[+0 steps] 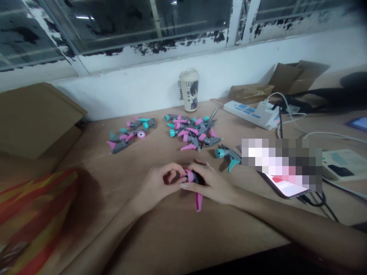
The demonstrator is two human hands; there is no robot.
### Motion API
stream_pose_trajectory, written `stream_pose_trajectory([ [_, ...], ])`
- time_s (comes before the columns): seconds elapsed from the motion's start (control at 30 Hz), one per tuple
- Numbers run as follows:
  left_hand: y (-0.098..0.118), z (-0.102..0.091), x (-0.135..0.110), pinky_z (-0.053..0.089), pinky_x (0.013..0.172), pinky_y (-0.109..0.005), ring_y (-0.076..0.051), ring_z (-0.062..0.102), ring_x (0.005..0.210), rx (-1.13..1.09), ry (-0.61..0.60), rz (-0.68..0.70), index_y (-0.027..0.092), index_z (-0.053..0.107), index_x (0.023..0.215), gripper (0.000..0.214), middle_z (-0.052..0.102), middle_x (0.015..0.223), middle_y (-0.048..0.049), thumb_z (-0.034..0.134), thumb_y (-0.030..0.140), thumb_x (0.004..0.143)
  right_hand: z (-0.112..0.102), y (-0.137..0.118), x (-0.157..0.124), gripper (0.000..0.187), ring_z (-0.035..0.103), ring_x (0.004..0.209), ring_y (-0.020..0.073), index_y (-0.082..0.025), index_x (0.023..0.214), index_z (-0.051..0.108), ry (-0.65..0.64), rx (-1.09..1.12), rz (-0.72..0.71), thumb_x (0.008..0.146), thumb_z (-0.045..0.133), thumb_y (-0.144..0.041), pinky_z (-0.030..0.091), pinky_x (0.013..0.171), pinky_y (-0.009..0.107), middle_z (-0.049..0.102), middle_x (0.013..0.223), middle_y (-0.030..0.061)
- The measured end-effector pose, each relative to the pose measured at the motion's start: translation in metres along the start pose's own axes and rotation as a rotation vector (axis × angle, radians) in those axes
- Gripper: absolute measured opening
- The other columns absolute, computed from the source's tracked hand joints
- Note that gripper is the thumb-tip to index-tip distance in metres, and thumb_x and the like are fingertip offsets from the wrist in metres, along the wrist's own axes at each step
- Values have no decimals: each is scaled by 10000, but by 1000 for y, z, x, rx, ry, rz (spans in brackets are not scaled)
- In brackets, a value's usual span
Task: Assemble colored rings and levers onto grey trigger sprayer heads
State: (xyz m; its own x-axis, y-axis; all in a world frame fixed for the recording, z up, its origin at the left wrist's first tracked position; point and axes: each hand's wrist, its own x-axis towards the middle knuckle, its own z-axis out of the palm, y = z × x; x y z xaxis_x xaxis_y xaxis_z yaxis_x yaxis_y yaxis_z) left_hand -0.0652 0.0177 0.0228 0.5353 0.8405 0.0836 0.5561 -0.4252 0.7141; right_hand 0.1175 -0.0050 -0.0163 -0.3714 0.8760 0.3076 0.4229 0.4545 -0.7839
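Observation:
Between my hands, near the middle of the table, is a grey and pink trigger sprayer head (198, 201); its pink trigger sticks out below my right hand. My right hand (213, 182) is closed round its dark body, hiding much of it. The thumb and fingertips of my left hand (156, 183) pinch the pink collar at its left end. A teal and grey sprayer head (229, 154) lies just beyond my right hand. Farther back is a pile of pink, teal and grey sprayer heads (192, 131), with a smaller group of sprayer heads (127, 135) to its left.
A patterned coffee cup (190, 91) stands against the wall. To the right are a white power strip (249, 114), cables and a lit phone (286, 187), partly pixelated. Cardboard (37, 118) and a red-yellow striped bag (37, 214) sit at the left.

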Motion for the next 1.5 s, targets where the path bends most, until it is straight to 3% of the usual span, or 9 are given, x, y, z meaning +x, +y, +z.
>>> stream_pose_trajectory([
  [0.2,-11,7,2,241,479,-197,-77,328,504,40,71,-22,189,662,781,171,330,532,70,617,354,771,2,6,2,244,602,896,186,-218,873,557,103,-14,-41,771,646,-421,415,840,370,654,893,12],
  [0.3,-13,10,3,239,468,-194,-76,339,501,19,106,-56,187,682,749,161,352,517,66,633,341,749,3,10,2,270,600,974,215,-216,897,556,165,-70,-43,738,693,-386,411,865,398,661,1001,50],
  [0.5,-10,9,7,254,427,-187,-65,345,432,-259,-90,-221,157,660,737,268,423,484,63,542,382,821,4,14,2,302,552,1061,225,-211,925,551,170,-203,-109,744,684,-412,374,915,412,643,1057,52],
  [0.63,-8,10,7,248,433,-185,-62,344,437,-322,-98,-242,147,613,677,267,409,477,68,566,372,811,4,12,1,256,551,1018,219,-205,930,541,179,-243,-137,779,658,-376,359,921,418,641,999,41],
  [0.73,-5,12,4,280,467,-196,-73,375,470,-289,-29,-192,149,620,679,283,422,502,58,547,377,830,2,10,0,241,567,930,205,-203,891,537,205,-177,-78,767,673,-359,388,872,395,633,943,36],
  [0.87,-4,14,-1,320,528,-223,-96,437,531,-132,97,-23,160,659,731,330,434,547,37,466,377,887,-1,9,1,259,575,826,185,-206,867,533,251,-11,-5,737,701,-353,433,753,329,625,868,23],
  [1.03,-7,14,-6,355,548,-228,-108,483,583,-49,120,127,189,680,953,325,486,622,17,410,365,920,-2,11,1,252,592,876,187,-208,914,545,278,82,25,757,673,-358,446,778,329,636,935,35],
  [1.4,-8,20,-13,429,592,-234,-106,512,652,94,149,251,208,611,1021,230,507,806,-5,462,335,900,-1,11,1,236,599,803,167,-206,845,549,197,141,27,749,668,-386,441,735,298,646,849,4],
  [1.5,-8,19,-15,461,627,-255,-119,520,695,215,218,335,206,617,1024,228,514,883,-31,492,334,882,-1,13,1,232,580,775,152,-203,838,545,173,179,50,756,657,-390,434,706,276,624,819,-9],
])
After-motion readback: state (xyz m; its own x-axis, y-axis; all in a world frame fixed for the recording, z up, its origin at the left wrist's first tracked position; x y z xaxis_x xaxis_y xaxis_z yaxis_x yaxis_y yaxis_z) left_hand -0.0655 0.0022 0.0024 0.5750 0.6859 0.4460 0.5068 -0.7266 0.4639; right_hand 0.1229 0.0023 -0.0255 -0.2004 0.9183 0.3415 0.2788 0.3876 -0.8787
